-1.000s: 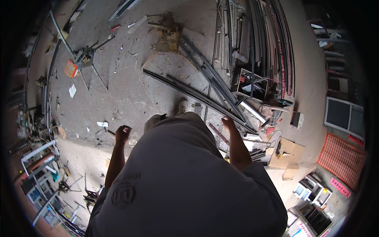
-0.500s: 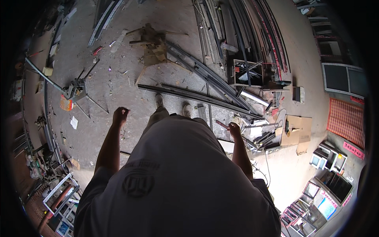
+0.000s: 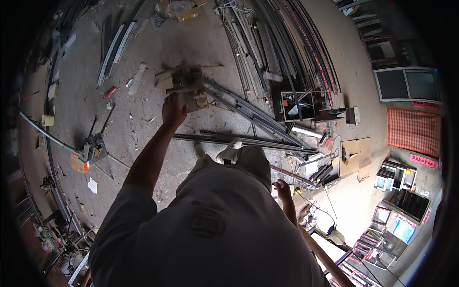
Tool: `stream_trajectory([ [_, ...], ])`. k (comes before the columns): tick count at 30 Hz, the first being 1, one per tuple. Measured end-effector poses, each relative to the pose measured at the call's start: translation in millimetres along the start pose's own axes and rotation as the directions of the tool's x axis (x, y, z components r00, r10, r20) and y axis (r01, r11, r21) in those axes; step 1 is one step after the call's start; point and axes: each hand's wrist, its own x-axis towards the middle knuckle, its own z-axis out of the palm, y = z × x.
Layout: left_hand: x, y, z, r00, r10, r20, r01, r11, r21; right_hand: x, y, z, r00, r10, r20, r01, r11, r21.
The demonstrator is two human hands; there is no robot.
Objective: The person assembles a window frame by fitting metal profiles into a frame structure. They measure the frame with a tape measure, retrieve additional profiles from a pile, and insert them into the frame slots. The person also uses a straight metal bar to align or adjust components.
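My left hand [image 3: 174,109] reaches forward over the near edge of a small brown work stand [image 3: 195,98] with splayed legs. Its fingers are smeared and partly lost against the stand, so I cannot tell whether they touch it. My right hand [image 3: 283,190] hangs low beside my right hip with the fingers curled; what they hold, if anything, is hidden. Just ahead of that hand lies a long reddish-dark bar [image 3: 294,175], and I cannot tell whether the two touch. My shoes [image 3: 229,152] are beside long dark metal profiles [image 3: 258,141] on the floor.
Bundles of long profiles [image 3: 291,52] lie ahead on the right, near an open box [image 3: 297,106] of scraps. A tool on a metal stand [image 3: 91,146] is at left. Flattened cardboard [image 3: 355,158] and a cable [image 3: 330,205] lie at right; window frames [image 3: 406,86] line the wall.
My left hand has swung forward to the work stand. My right hand has dropped back toward my hip, and a foot has stepped forward. The view has shifted.
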Motion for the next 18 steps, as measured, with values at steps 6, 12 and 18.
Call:
stream_trajectory([
  [6, 64.6, -29.0, 49.0, 0.93, -0.17, 0.327, 0.079, 0.959, 0.273, 18.8, -23.2, -12.8, 0.999, 0.019, -0.03, -0.02, 0.998, -0.054],
  [12, 65.4, -61.6, 106.1, 0.863, -0.208, 0.461, 0.27, 0.96, -0.071, 87.7, 13.3, -48.8, 0.99, 0.125, 0.066, -0.128, 0.99, 0.052],
  [18, 42.9, -28.4, 116.6, 0.722, -0.419, 0.55, 0.347, 0.908, 0.235, 204.1, -20.5, -125.5, 0.96, 0.213, 0.184, -0.154, 0.944, -0.29],
])
